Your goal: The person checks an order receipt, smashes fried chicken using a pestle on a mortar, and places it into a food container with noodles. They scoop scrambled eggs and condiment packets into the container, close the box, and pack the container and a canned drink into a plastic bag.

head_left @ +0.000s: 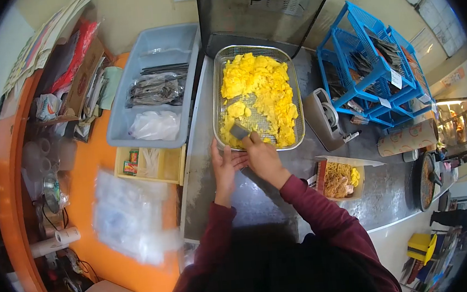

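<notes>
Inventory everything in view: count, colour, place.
Shallow wire-mesh metal tray: one, silver, centre.
Scrambled egg-like food: one spread, yellow, in tray.
Flat scraper: one, grey, at tray's near end.
Smooth metal counter: one, grey, under tray.
Open rectangular paper box: one, cream and brown, right.
Mixed food: one portion, brown and yellow, in paper box.
Stacked plastic basket rack: one, blue, upper right.
Patterned cylinder: one, tan, right.
Deep plastic tub: one, pale blue, left of tray.
Shallow plastic box: one, pale yellow, beside tub.
Flat worktop: one, orange, left.
Blurred plastic bundle: one, whitish, over worktop.
Other clutter: uncounted, mixed, around edges.
Left hand: one, bare, near-left tray corner.
Right hand: one, bare, gripping scraper.
</notes>
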Demonstrator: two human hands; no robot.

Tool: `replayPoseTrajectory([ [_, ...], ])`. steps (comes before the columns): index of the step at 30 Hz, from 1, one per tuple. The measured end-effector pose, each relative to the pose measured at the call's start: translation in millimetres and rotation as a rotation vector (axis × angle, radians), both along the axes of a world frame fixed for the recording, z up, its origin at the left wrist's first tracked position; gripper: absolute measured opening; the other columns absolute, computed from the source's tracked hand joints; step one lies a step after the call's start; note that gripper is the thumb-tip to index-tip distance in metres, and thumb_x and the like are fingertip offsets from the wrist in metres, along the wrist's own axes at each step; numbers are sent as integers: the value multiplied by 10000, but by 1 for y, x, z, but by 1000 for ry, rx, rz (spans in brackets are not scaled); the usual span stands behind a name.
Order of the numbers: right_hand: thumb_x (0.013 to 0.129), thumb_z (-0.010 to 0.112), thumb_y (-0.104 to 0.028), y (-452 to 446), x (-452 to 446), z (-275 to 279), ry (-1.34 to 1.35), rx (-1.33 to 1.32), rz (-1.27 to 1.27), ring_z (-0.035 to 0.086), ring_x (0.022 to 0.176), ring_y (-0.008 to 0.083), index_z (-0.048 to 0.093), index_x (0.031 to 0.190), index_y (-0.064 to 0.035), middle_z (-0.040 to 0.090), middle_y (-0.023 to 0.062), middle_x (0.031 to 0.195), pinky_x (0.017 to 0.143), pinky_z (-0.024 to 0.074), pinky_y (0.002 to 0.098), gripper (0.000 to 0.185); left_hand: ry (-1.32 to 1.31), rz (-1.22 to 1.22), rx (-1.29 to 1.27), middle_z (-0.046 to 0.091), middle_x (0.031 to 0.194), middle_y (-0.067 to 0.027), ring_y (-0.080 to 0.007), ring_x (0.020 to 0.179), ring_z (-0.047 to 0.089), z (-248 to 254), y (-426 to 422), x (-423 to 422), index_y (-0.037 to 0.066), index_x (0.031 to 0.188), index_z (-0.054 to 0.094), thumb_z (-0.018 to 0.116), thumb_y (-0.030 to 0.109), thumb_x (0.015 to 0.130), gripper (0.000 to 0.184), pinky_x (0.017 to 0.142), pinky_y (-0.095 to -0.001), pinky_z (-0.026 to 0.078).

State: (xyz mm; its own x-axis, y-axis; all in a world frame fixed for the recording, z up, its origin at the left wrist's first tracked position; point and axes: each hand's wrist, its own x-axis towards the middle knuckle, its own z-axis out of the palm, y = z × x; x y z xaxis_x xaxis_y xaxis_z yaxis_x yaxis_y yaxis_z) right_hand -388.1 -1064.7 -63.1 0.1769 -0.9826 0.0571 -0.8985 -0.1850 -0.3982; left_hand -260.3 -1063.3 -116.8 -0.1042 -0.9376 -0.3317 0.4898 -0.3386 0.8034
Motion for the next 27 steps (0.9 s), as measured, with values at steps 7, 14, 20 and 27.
replayPoseTrajectory([
  [7,767,631,-52,-7,33,1,-225,-76,-82,632,784,438,576,924,14,591,237,923,693,527,496,179,-59,157,-260,654,1000,-70,-169,838,664,-31,-4,-10,104,1500,289,502,308,1029,555,675,-318,571],
  [14,854,601,-51,-32,1,-10,-568,17,-130,675,793,314,676,917,65,682,208,840,700,534,386,152,-29,3,-28,672,1035,-154,-227,844,701,8,3,-2,108,1499,265,438,289,1050,514,726,-343,596],
  [20,924,611,-86,-50,-33,-36,-931,153,-259,599,626,113,712,990,43,697,65,800,593,485,263,177,-32,-45,-35,678,955,-233,-307,857,720,15,1,1,103,1477,262,410,327,1054,501,727,-364,605],
  [27,971,589,-125,-3,-77,17,-1424,376,-550,339,510,19,648,1124,14,636,-8,818,468,299,201,215,-137,137,-33,648,844,-125,-199,667,663,3,10,-13,103,1438,311,426,323,1048,462,630,-310,570],
])
